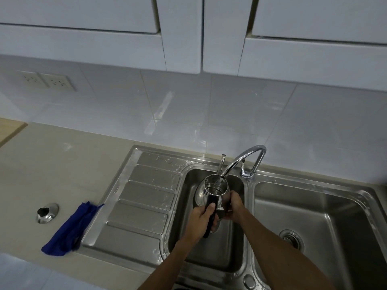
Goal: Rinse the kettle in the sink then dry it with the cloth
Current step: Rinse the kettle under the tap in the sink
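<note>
Kettle [209, 190] is held over the left sink [211, 256] basin, open top under the faucet [244, 158]. Polished steel, wet, so prob slippery and heavier as it fills; the black handle [210, 212] is the safe grab spot imo. Left hand [202, 216] is wrapped tight round that handle, right hand [234, 206] cups the body's right side. Blue cloth [70, 227] waits on the counter [52, 164], far left.

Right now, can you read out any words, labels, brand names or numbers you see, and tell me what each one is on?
No text is legible.
Drainboard: a small stamped mark near its left edge, too small to read.
Kettle, faucet, cloth and wall sockets: no visible markings.
</note>
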The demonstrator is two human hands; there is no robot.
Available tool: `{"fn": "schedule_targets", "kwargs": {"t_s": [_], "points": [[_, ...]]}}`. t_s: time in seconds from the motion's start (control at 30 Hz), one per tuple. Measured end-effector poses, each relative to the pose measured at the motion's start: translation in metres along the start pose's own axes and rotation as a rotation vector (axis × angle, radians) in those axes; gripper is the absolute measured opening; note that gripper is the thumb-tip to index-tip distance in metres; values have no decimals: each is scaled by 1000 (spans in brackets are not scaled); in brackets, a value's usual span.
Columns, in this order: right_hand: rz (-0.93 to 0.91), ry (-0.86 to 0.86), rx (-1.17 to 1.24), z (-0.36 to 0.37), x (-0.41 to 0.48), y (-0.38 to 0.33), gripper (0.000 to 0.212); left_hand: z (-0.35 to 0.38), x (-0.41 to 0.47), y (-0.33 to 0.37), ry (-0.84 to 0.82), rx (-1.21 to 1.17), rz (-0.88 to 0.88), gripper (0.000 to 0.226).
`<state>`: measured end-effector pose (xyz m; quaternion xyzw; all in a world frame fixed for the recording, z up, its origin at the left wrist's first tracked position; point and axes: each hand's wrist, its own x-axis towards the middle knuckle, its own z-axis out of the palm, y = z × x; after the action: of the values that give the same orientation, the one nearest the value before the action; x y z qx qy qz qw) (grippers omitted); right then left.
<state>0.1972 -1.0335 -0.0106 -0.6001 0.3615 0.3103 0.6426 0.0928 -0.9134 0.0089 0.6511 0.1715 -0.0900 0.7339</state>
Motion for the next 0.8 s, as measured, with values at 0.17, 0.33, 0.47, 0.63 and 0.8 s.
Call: {"fn": "schedule_targets", "kwargs": {"t_s": [0.17,0.33,0.47,0.63,0.8], "points": [[2,4,-31,-2,6,2,40,-1,-1,0,-4,5,1,40],[14,0,-18,-1,4,2,38,-1,0,-1,-5,-2,-9,39],[19,-19,-6,0,8,2,39,-1,0,-2,-4,0,-1,38],[30,-27,10,1,12,3,39,0,1,0,-11,-4,2,38],[22,-30,10,0,17,3,39,-2,4,-2,-5,16,-11,39]]}}
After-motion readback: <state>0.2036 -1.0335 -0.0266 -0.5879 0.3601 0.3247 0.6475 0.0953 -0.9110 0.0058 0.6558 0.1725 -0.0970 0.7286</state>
